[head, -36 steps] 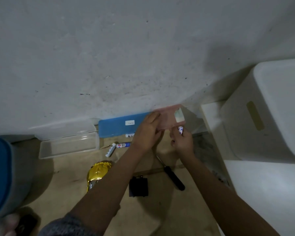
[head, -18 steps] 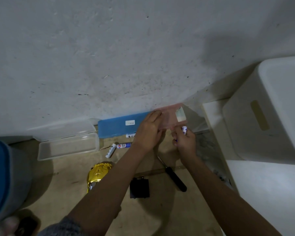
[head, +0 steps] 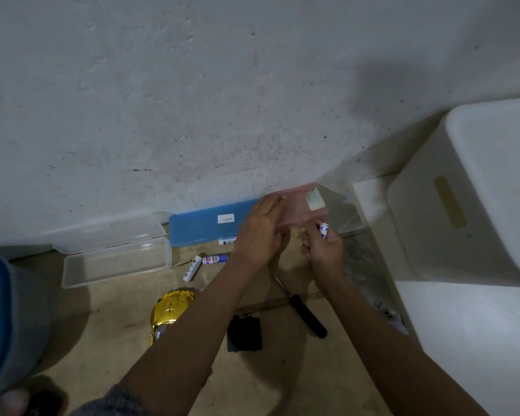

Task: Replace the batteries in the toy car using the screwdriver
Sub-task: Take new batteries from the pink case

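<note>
The left hand is gripping a translucent pink case; the right hand is closing around a battery just below it. The screwdriver and gold toy car are lying nearer the person.

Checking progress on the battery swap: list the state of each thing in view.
clear case: open, empty
blue case: shut
pink case: held by left hand
battery: in right hand
screwdriver: lying unused
toy car: upside down
</note>
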`<state>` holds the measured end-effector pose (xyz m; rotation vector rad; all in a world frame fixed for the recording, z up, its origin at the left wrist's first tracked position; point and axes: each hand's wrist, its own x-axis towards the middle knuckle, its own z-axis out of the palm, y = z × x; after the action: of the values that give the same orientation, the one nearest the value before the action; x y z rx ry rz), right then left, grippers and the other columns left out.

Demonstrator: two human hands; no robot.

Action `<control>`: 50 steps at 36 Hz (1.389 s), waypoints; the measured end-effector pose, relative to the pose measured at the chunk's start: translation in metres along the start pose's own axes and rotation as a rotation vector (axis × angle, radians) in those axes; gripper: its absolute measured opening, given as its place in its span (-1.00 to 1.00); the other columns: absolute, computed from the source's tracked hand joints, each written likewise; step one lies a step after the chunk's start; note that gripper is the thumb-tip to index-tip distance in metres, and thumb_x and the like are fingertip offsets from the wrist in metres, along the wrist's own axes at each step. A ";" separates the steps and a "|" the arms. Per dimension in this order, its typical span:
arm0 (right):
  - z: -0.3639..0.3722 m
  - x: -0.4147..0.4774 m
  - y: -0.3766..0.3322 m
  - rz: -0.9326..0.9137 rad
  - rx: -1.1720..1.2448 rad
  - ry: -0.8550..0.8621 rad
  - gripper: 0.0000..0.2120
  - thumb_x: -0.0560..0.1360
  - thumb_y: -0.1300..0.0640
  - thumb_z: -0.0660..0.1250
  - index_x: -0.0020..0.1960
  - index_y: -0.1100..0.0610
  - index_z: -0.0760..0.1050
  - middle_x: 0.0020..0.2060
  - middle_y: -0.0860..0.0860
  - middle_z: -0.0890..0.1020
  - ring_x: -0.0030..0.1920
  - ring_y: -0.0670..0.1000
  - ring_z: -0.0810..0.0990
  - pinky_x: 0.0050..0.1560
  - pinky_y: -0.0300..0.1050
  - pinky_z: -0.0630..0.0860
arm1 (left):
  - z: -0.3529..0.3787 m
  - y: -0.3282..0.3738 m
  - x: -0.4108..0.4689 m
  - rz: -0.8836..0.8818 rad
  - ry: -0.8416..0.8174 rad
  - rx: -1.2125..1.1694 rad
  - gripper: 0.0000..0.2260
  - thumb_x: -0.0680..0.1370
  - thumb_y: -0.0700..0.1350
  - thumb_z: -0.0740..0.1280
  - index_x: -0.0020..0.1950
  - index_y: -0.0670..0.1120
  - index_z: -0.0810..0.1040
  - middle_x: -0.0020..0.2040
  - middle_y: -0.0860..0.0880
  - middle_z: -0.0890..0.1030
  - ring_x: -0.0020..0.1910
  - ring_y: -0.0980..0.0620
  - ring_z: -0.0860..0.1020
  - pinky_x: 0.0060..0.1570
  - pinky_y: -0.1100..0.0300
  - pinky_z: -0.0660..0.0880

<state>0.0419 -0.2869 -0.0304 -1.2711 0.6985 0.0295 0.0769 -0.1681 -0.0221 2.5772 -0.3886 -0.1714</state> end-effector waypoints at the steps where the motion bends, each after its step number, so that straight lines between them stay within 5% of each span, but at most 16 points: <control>1: 0.001 0.000 -0.001 0.012 0.017 0.004 -0.70 0.54 0.25 0.24 -0.36 0.13 0.34 -0.52 0.01 0.34 -0.55 -0.13 0.27 -0.58 -0.32 0.21 | -0.001 0.001 0.000 -0.001 -0.001 -0.004 -0.43 0.48 -0.27 0.34 0.47 -0.15 0.25 0.46 -0.12 0.28 0.46 -0.07 0.20 0.41 0.23 0.07; 5: 0.001 0.000 -0.006 0.023 0.051 -0.029 -0.80 0.54 0.26 0.24 -0.26 0.17 0.35 -0.53 0.00 0.29 -0.55 -0.12 0.23 -0.59 -0.30 0.16 | -0.002 0.002 0.005 0.000 -0.016 0.014 -0.40 0.46 -0.28 0.35 0.47 -0.13 0.25 0.47 -0.09 0.27 0.45 -0.04 0.19 0.40 0.22 0.12; 9: -0.003 0.000 -0.012 0.035 0.026 -0.061 -0.70 0.53 0.25 0.25 -0.35 0.14 0.27 -0.52 0.03 0.26 -0.58 -0.13 0.19 -0.60 -0.30 0.13 | -0.012 0.000 0.010 0.002 -0.102 -0.055 -0.40 0.48 -0.12 0.40 0.47 -0.09 0.25 0.47 -0.06 0.25 0.45 -0.02 0.19 0.41 0.19 0.14; 13: -0.001 -0.002 -0.016 -0.001 -0.009 -0.106 -0.68 0.57 0.24 0.18 -0.35 0.15 0.27 -0.48 0.07 0.27 -0.59 -0.13 0.19 -0.61 -0.32 0.13 | -0.024 -0.002 0.008 0.021 -0.149 -0.133 -0.52 0.57 0.02 0.27 0.46 -0.01 0.28 0.48 0.02 0.25 0.45 0.06 0.19 0.32 0.35 0.06; 21: -0.002 -0.002 -0.027 -0.139 -0.013 -0.078 -0.78 0.60 0.24 0.10 -0.18 0.27 0.42 -0.53 -0.03 0.35 -0.61 -0.12 0.23 -0.60 -0.33 0.17 | -0.034 0.001 0.009 0.027 -0.097 -0.287 -0.66 0.61 -0.08 0.21 0.39 -0.06 0.41 0.40 -0.02 0.41 0.39 0.06 0.32 0.26 0.47 0.06; 24: -0.003 0.004 -0.034 -0.001 0.137 0.009 -0.81 0.57 0.12 0.18 -0.14 0.17 0.49 -0.43 0.01 0.44 -0.55 -0.09 0.38 -0.55 -0.32 0.26 | -0.039 0.005 0.012 0.022 -0.071 -0.367 -0.69 0.61 -0.10 0.22 0.35 -0.07 0.45 0.34 -0.04 0.48 0.30 0.07 0.40 0.24 0.44 0.17; 27: 0.001 0.007 -0.040 0.197 0.310 -0.095 -0.75 0.57 0.08 0.18 -0.01 0.23 0.55 -0.26 0.08 0.64 -0.27 0.00 0.62 -0.27 -0.22 0.54 | -0.042 0.007 0.015 -0.008 -0.053 -0.403 -0.70 0.60 -0.11 0.22 0.33 -0.09 0.47 0.31 -0.05 0.51 0.28 0.03 0.44 0.23 0.38 0.24; 30: 0.011 0.007 -0.048 0.286 0.430 -0.122 -0.78 0.57 0.22 0.16 -0.22 0.19 0.46 -0.39 0.05 0.55 -0.43 -0.07 0.55 -0.44 -0.29 0.53 | -0.042 0.007 0.017 -0.020 -0.049 -0.415 -0.71 0.60 -0.11 0.23 0.32 -0.09 0.48 0.29 -0.06 0.53 0.26 0.03 0.46 0.21 0.40 0.26; 32: 0.020 0.007 -0.053 0.330 0.452 -0.087 -0.80 0.57 0.27 0.14 -0.21 0.22 0.43 -0.34 0.09 0.49 -0.36 -0.03 0.51 -0.44 -0.29 0.53 | -0.043 0.007 0.018 -0.024 -0.054 -0.419 -0.71 0.60 -0.12 0.23 0.32 -0.11 0.49 0.29 -0.07 0.53 0.26 0.03 0.46 0.20 0.42 0.26; 39: 0.035 0.014 -0.051 0.370 0.380 0.010 -0.81 0.54 0.37 0.06 -0.11 0.23 0.43 -0.18 0.16 0.50 -0.22 0.06 0.49 -0.12 -0.11 0.52 | -0.045 0.005 0.019 -0.036 -0.072 -0.405 -0.69 0.60 -0.10 0.24 0.33 -0.09 0.48 0.30 -0.07 0.52 0.27 0.00 0.46 0.24 0.34 0.28; 44: 0.032 0.016 -0.054 0.339 0.334 0.023 -0.76 0.54 0.39 0.06 -0.20 0.20 0.41 -0.30 0.09 0.46 -0.31 -0.05 0.45 -0.50 -0.36 0.47 | -0.047 0.006 0.017 -0.016 -0.081 -0.404 -0.70 0.59 -0.13 0.25 0.32 -0.11 0.48 0.29 -0.08 0.53 0.25 0.03 0.46 0.18 0.42 0.28; 50: 0.011 0.011 -0.049 0.149 0.149 -0.002 -0.77 0.57 0.27 0.11 -0.19 0.13 0.47 -0.26 0.01 0.54 -0.23 -0.09 0.52 -0.34 -0.37 0.49 | -0.044 0.004 0.013 0.000 -0.093 -0.378 -0.70 0.58 -0.14 0.28 0.31 -0.12 0.50 0.30 -0.07 0.52 0.27 0.04 0.44 0.17 0.47 0.22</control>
<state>0.0753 -0.2968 0.0080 -1.0752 0.7786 0.0988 0.0971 -0.1545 0.0174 2.2027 -0.3516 -0.3318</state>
